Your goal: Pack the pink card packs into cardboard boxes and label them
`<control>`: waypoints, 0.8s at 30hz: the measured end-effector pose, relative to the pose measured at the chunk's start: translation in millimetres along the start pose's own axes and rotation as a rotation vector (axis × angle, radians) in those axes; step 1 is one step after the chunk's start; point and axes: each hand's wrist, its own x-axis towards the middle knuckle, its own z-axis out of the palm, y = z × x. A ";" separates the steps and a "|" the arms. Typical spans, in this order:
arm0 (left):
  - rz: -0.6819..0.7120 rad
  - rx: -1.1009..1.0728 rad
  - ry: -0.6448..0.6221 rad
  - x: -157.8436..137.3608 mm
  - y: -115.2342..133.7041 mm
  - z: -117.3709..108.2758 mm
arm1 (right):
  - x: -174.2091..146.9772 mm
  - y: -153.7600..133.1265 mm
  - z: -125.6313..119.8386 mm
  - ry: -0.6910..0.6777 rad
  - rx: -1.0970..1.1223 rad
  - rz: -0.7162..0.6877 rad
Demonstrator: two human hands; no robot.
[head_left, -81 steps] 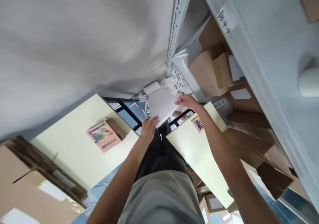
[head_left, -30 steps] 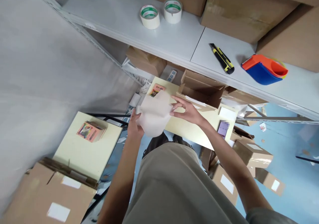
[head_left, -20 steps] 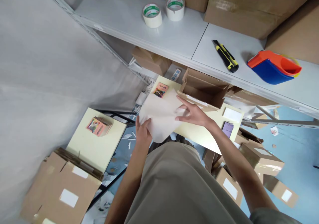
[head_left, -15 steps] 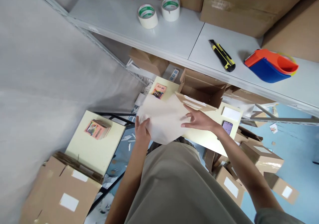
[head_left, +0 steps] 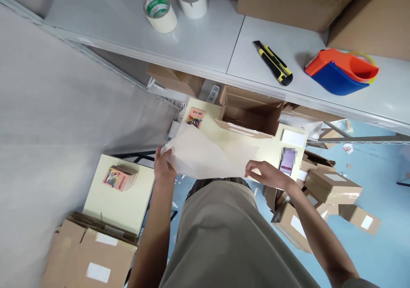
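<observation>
Wider spread than a moment ago: left hand (head_left: 165, 165) out further left, right hand (head_left: 264, 173) further right and nearer the body, white sheet (head_left: 205, 155) now opened out between them.

Biggest item, the grey shelf (head_left: 208, 45), crosses the top of the view. Below it, a pale yellow table (head_left: 209, 126) directly before the person; the sheet lies partly over its near left portion, left side raised in the hand, near edge by the person's waist. Second pale tabletop (head_left: 128, 207) off to the left, flattened cartons (head_left: 70, 258) at its near end. Cardboard boxes (head_left: 333, 185) heaped on the blue floor, right.

Open carton (head_left: 250, 100) stands on the table, just beyond the sheet, its inside visible.

Fingers: left thumb and fingers closed on the sheet's left edge. Right thumb and forefinger curved, tips nearly meeting at the sheet's right near corner; cannot tell whether they pinch it.

On the shelf: orange-and-blue dispenser (head_left: 341, 77), black-and-yellow cutter (head_left: 273, 63), two tape rolls (head_left: 163, 21) side by side.

Smallest: phone (head_left: 286, 162) on the table, just beside the right hand; pink pack (head_left: 195, 116) just past the sheet's far left edge.
</observation>
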 end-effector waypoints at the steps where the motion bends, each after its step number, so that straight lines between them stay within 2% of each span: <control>1: -0.002 -0.012 0.005 1.3 2.8 1.5 | 0.3 0.6 -0.3 0.038 -0.002 0.035; 3: -0.008 -0.033 0.000 2.2 4.9 5.2 | 7.9 7.4 1.5 0.099 -0.065 0.066; 6: -0.011 -0.031 -0.010 1.4 1.9 10.5 | 36.7 32.2 12.7 0.114 -0.163 0.066; 11: 0.014 -0.021 -0.030 3.7 -4.6 12.3 | 92.8 85.2 34.0 0.246 -0.268 0.221; 14: 0.023 -0.038 -0.059 9.1 -4.4 10.6 | 105.6 104.8 38.5 0.197 -0.315 0.150; 17: 0.033 -0.048 -0.067 17.3 -3.0 8.7 | 97.7 109.5 37.7 0.148 -0.176 0.060; 21: 0.050 -0.047 -0.090 33.1 -7.2 2.6 | 63.8 95.8 24.2 0.045 0.154 0.121; 24: 0.096 -0.021 -0.098 48.1 -21.4 -3.7 | 37.2 82.6 2.9 0.106 0.211 0.133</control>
